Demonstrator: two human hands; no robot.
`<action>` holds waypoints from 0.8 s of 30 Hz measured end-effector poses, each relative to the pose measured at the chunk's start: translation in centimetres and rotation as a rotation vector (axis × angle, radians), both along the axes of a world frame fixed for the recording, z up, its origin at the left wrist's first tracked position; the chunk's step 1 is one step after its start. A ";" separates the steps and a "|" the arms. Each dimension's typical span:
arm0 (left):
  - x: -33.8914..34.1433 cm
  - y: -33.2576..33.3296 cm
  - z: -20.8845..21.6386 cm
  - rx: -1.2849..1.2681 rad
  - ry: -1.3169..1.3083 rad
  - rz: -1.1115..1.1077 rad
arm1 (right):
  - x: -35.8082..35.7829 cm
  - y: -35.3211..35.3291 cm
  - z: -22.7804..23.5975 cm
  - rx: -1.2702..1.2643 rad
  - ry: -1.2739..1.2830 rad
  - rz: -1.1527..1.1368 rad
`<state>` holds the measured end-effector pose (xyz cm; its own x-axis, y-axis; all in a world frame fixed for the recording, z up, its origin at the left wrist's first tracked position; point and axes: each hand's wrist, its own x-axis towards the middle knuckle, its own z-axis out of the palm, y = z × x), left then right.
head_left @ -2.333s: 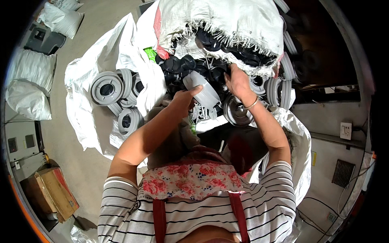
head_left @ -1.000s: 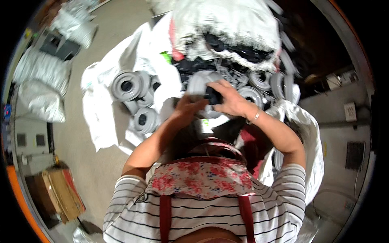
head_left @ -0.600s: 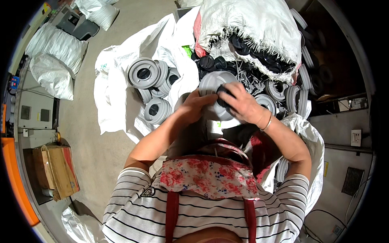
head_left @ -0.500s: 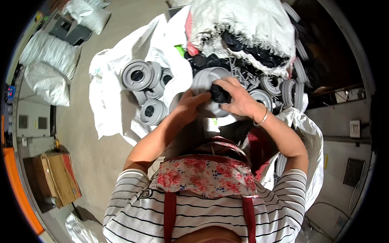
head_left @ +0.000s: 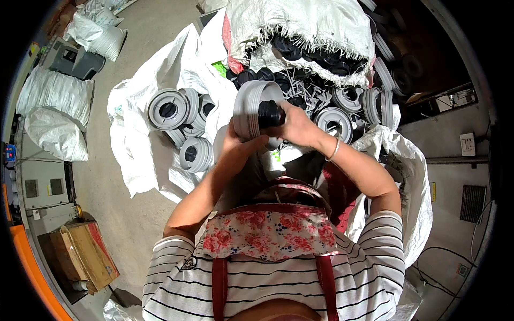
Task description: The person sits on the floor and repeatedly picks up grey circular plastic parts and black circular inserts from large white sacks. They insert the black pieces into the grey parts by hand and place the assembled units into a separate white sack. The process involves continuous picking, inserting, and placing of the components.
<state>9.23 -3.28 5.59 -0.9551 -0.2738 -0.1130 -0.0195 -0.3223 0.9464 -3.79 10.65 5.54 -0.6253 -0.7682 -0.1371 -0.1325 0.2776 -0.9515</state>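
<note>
Hands [head_left: 267,131] grip grey ribbed spool [head_left: 251,109] and black cap [head_left: 269,113]; grey spools [head_left: 182,125] piled left.

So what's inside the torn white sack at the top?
The torn white sack shows black round caps at its frayed opening; whatever lies deeper is covered by the fabric.

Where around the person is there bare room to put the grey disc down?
Bare grey floor lies to the left, between the white sheet and the cardboard box. Ahead it is crowded: grey discs on the sheet, black parts spilling from the sack.
</note>
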 end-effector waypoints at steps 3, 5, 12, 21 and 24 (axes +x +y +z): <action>0.5 -0.2 -0.5 0.030 -0.003 0.028 | -0.1 -0.1 1.4 0.318 -0.447 0.009; 0.6 -0.4 -0.6 0.043 -0.018 0.038 | 0.1 0.2 1.8 0.296 -0.224 0.062; 0.9 -0.6 0.6 0.073 -0.012 -0.052 | 0.9 0.3 1.1 0.089 0.460 0.083; 1.1 -2.8 1.6 0.336 -0.192 -0.200 | 0.5 1.2 1.0 -0.014 1.252 0.520; 1.6 -2.9 2.2 0.310 -0.197 -0.224 | 0.4 1.3 1.5 -0.036 1.211 0.577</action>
<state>10.81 -6.17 7.81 -0.9391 0.0139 -0.3435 -0.2923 -0.5583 0.7765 -3.36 11.94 7.05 0.0747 -0.9529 0.2941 -0.9793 -0.1256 -0.1584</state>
